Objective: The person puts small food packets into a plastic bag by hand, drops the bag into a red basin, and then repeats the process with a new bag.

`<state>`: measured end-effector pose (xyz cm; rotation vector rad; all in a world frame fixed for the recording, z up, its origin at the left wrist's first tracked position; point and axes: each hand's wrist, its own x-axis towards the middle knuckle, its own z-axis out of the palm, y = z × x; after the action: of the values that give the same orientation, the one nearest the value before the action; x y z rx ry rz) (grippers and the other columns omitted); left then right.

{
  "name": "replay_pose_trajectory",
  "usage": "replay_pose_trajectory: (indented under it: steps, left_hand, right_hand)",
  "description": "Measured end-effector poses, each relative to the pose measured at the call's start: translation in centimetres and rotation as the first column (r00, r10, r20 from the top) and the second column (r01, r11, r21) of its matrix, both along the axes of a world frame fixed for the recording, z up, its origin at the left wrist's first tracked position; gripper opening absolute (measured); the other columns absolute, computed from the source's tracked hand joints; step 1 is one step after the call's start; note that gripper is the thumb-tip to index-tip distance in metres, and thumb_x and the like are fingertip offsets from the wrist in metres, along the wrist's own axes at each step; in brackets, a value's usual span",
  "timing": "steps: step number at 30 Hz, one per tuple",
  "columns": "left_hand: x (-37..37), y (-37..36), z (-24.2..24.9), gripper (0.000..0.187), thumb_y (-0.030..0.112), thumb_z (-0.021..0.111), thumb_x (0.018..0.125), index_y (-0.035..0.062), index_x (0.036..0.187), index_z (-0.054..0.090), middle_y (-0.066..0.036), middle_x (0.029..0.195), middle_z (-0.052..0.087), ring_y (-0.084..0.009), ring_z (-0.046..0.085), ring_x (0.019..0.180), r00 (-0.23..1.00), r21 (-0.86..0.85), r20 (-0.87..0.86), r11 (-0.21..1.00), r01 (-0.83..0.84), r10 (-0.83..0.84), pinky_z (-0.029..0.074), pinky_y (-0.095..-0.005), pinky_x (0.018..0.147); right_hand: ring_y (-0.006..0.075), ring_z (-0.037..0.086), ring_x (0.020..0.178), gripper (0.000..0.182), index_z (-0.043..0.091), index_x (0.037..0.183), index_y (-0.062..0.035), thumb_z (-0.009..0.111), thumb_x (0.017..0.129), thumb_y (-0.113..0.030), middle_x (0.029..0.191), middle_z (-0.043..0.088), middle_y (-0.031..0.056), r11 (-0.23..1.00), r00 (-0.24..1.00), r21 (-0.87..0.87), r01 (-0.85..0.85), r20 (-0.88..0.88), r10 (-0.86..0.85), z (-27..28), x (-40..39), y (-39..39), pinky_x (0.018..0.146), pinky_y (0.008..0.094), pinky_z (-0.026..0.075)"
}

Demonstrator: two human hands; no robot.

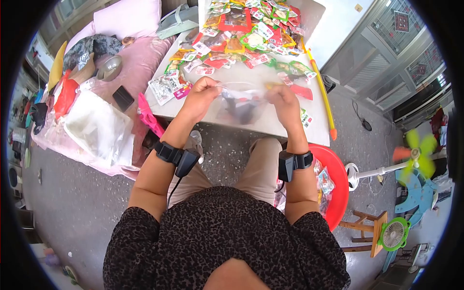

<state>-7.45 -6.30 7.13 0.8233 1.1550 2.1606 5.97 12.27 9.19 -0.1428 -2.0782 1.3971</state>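
A clear plastic bag hangs between my hands over the front edge of the white table; something dark shows through it, too blurred to name. My left hand is closed in a pinch at the bag's upper left edge. Smeared a little by motion, my right hand is closed at its upper right edge. Beyond them lies a heap of small colourful snack packets. A silver-white packet lies left of my left hand, and a red packet right of my right hand.
A yellow pole runs along the table's right edge. Below it stands a red tub holding packets. At left is a pink-covered bed with white plastic sheeting. Fans and a wooden stool stand at right.
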Motion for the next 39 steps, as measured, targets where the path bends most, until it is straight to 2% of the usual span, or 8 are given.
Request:
replay_pose_trajectory:
  steps: [9, 13, 19, 25, 31, 34, 37, 39]
  left_hand:
    - [3.5, -0.7, 2.1, 0.007, -0.001, 0.046, 0.077, 0.0054, 0.075, 0.045, -0.004, 0.081, 0.053, -0.0102, 0.048, 0.074, 0.999, 0.134, 0.006, 0.990, -0.052, 0.052, 0.038, -0.0249, 0.069]
    - [4.7, -0.7, 1.2, 0.006, 0.000, 0.047, 0.077, 0.0047, 0.076, 0.043, -0.002, 0.075, 0.050, -0.0071, 0.046, 0.069, 0.989, 0.025, -0.033, 0.989, -0.145, 0.145, 0.039, -0.0221, 0.063]
    - [6.0, -1.1, -0.3, 0.005, 0.002, 0.047, 0.078, 0.0040, 0.078, 0.043, -0.001, 0.072, 0.049, -0.0057, 0.045, 0.065, 0.956, -0.064, -0.083, 0.956, -0.287, 0.281, 0.038, -0.0200, 0.058]
    - [6.5, -1.2, -0.9, 0.005, 0.003, 0.047, 0.078, 0.0042, 0.079, 0.042, -0.002, 0.072, 0.050, -0.0057, 0.045, 0.064, 0.937, -0.066, 0.010, 0.936, -0.347, 0.348, 0.038, -0.0199, 0.057]
    - [5.4, -2.5, -0.8, 0.017, 0.008, 0.050, 0.078, 0.0058, 0.095, 0.046, -0.001, 0.076, 0.052, -0.0073, 0.048, 0.070, 0.987, -0.041, 0.138, 0.996, 0.085, -0.078, 0.039, -0.0210, 0.066]
    - [6.0, -2.9, -0.6, 0.021, 0.010, 0.052, 0.078, 0.0052, 0.098, 0.049, -0.001, 0.081, 0.054, -0.0083, 0.049, 0.075, 0.978, -0.198, 0.105, 0.960, 0.199, -0.181, 0.039, -0.0219, 0.070]
    - [5.8, -2.7, -1.5, 0.015, 0.011, 0.053, 0.078, 0.0036, 0.092, 0.052, -0.001, 0.084, 0.055, -0.0084, 0.049, 0.078, 0.946, -0.205, 0.048, 0.924, 0.323, -0.320, 0.039, -0.0224, 0.071]
    - [6.3, -2.6, -1.5, 0.012, 0.010, 0.052, 0.078, 0.0029, 0.087, 0.054, -0.001, 0.084, 0.055, -0.0084, 0.049, 0.077, 0.971, -0.191, 0.032, 0.953, 0.237, -0.235, 0.039, -0.0225, 0.071]
  right_hand:
    - [0.0091, 0.048, 0.071, 0.023, 0.049, 0.093, -0.0003, 0.058, 0.073, -0.009, 0.076, 0.052, 0.0034, 0.951, 0.966, -0.166, -0.260, -0.035, 0.258, 0.9, 3.2, -2.3, 0.061, 0.0225, 0.040]
    - [0.0186, 0.050, 0.074, 0.052, 0.047, 0.102, 0.0019, 0.069, 0.061, -0.022, 0.080, 0.053, 0.0094, 0.965, 0.930, 0.146, -0.217, 0.331, 0.159, 1.1, 3.5, -3.0, 0.067, 0.0288, 0.040]
    - [0.0242, 0.052, 0.074, 0.032, 0.055, 0.085, 0.0007, 0.065, 0.065, -0.022, 0.080, 0.054, 0.0128, 0.960, 0.925, 0.084, -0.266, 0.303, 0.230, -0.3, 2.9, -5.0, 0.067, 0.0318, 0.041]
    - [0.0230, 0.048, 0.066, 0.015, 0.056, 0.073, -0.0028, 0.055, 0.074, -0.018, 0.069, 0.051, 0.0102, 0.878, 0.951, 0.404, -0.257, 0.268, 0.155, 0.8, 3.1, -6.4, 0.060, 0.0310, 0.038]
    - [0.0259, 0.049, 0.063, 0.009, 0.056, 0.074, -0.0017, 0.053, 0.074, -0.010, 0.067, 0.052, 0.0113, 0.893, 0.934, 0.291, -0.344, 0.205, 0.293, 0.8, 4.1, -5.3, 0.059, 0.0335, 0.038]
    - [0.0229, 0.049, 0.063, 0.009, 0.056, 0.076, -0.0015, 0.052, 0.075, -0.009, 0.066, 0.051, 0.0092, 0.923, 0.896, 0.094, -0.374, 0.295, 0.333, 0.9, 4.7, -5.2, 0.059, 0.0309, 0.038]
    - [0.0195, 0.049, 0.065, 0.009, 0.056, 0.075, -0.0008, 0.053, 0.075, -0.009, 0.066, 0.051, 0.0078, 0.900, 0.896, 0.148, -0.411, 0.249, 0.368, 0.1, 5.0, -5.3, 0.059, 0.0287, 0.038]
    - [0.0187, 0.050, 0.069, 0.010, 0.055, 0.080, -0.0008, 0.054, 0.075, -0.009, 0.071, 0.052, 0.0086, 0.917, 0.886, 0.071, -0.392, 0.297, 0.355, -0.2, 5.5, -5.2, 0.062, 0.0273, 0.039]
